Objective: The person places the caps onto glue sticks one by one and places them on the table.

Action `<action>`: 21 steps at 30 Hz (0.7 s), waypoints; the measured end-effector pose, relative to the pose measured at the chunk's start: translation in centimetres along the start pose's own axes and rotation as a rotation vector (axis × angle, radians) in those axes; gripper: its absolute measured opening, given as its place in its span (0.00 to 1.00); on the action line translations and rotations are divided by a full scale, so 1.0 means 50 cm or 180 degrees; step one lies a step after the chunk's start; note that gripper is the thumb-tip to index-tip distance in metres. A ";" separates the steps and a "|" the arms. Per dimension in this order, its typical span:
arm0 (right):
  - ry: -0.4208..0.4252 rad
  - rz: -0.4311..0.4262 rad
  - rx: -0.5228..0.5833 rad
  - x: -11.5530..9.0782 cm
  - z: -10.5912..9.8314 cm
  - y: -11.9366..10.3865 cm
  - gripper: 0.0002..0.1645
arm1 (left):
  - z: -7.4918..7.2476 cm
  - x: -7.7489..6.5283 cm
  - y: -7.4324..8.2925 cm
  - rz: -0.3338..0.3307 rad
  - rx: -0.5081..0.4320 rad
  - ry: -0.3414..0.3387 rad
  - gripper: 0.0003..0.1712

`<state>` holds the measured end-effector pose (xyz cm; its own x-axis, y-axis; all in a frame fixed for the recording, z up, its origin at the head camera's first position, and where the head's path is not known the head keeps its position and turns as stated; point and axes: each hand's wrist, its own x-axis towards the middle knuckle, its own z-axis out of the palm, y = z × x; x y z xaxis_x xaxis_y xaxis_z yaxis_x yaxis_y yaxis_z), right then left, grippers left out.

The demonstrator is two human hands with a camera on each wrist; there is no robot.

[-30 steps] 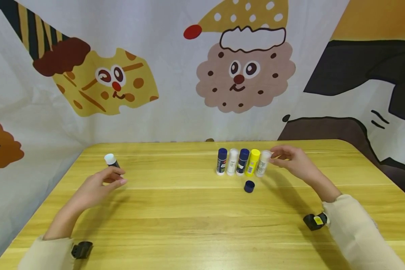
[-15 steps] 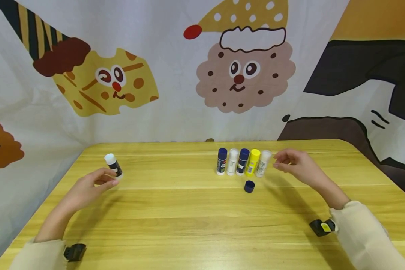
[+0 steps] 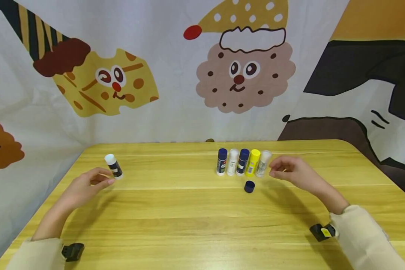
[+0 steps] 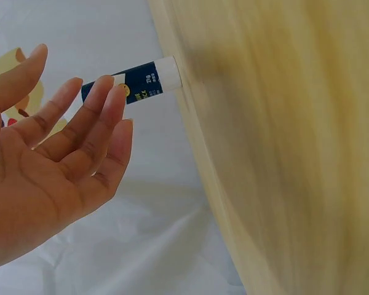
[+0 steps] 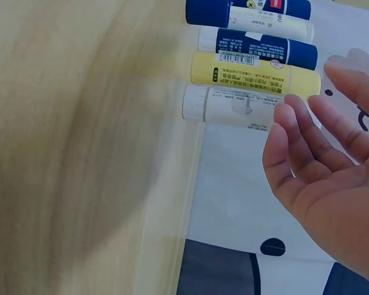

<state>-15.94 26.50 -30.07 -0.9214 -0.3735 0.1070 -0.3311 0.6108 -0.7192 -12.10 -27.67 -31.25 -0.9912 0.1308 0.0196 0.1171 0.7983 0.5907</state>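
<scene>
At the left stands a glue stick (image 3: 113, 166) with a white top, a navy label and a white base. My left hand (image 3: 87, 187) is beside its lower part, fingers loosely bent and the palm holding nothing; in the left wrist view the fingertips overlap the navy label (image 4: 141, 83). Right of centre, several glue sticks stand in a tight row: navy-capped (image 3: 222, 162), white (image 3: 232, 162), navy-capped (image 3: 242, 162), yellow (image 3: 252, 162) and white with a clear cap (image 3: 263, 164). My right hand (image 3: 295, 173) hovers just right of that last one, fingers relaxed, nothing held.
A loose navy cap (image 3: 249, 186) rests on the wooden table (image 3: 189, 225) in front of the row. Behind the table's far edge hangs a white cloth (image 3: 175, 112) printed with cartoon figures.
My left hand has drawn left, away from the lone glue stick, uncovering its lower part. My right hand has shifted off the row's end and dropped slightly nearer me. The glue sticks stay put.
</scene>
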 end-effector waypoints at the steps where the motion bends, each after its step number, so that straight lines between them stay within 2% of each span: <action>1: -0.0035 -0.0032 0.0024 0.000 0.002 0.001 0.12 | 0.000 0.000 -0.001 -0.0012 0.0001 0.0000 0.23; 13: -0.0327 -0.0253 0.0174 -0.001 0.023 0.003 0.14 | -0.004 0.013 -0.015 -0.0182 0.0009 -0.0063 0.29; 21: -0.0595 -0.0235 0.0278 0.006 0.036 0.000 0.18 | -0.009 0.023 -0.018 -0.0287 -0.0029 -0.0123 0.35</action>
<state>-15.84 25.16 -31.28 -0.8389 -0.5429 0.0384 -0.3701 0.5173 -0.7717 -13.37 -28.51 -31.38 -0.9946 0.0813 -0.0650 0.0266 0.8025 0.5961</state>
